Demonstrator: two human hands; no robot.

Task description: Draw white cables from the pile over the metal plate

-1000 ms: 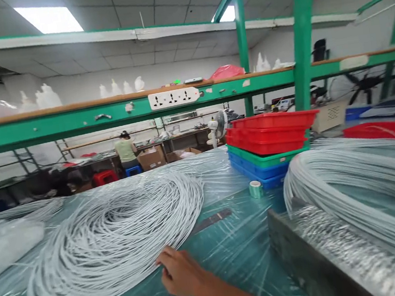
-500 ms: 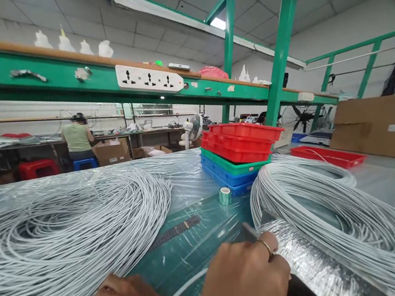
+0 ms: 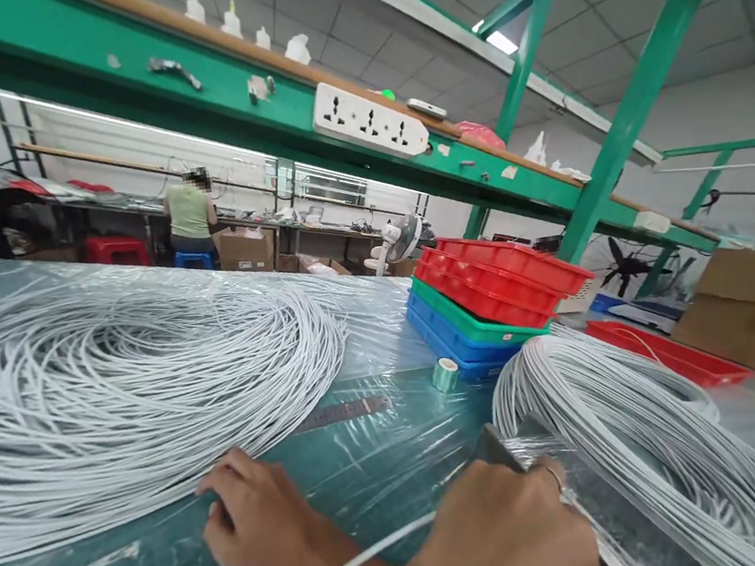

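My forearms cross at the bottom of the view. My left hand (image 3: 503, 528) is on the right side, a ring on one finger, its fingers curled round a white cable (image 3: 360, 559). The cable runs from the bottom edge up into this fist, over my other forearm. Beside the fist lies a foil-like metal plate (image 3: 616, 484); whether the hand touches it I cannot tell. My right hand (image 3: 262, 515) rests palm down on the left, thumb apart from the bent fingers, nothing visible in it. Its fingertips are near the edge of a large white cable coil (image 3: 234, 359).
A second cable coil (image 3: 546, 381) lies right of the plate. Stacked red, green and blue trays (image 3: 486, 305) stand behind a tape roll (image 3: 445, 375) and a flat strip (image 3: 343, 411). A green shelf beam (image 3: 216, 90) with a socket strip (image 3: 369, 120) crosses above. A person (image 3: 189, 211) sits far off.
The view has tilted and shifted. My left hand keeps the cable in its fist. My right hand now shows a little apart from the large coil.
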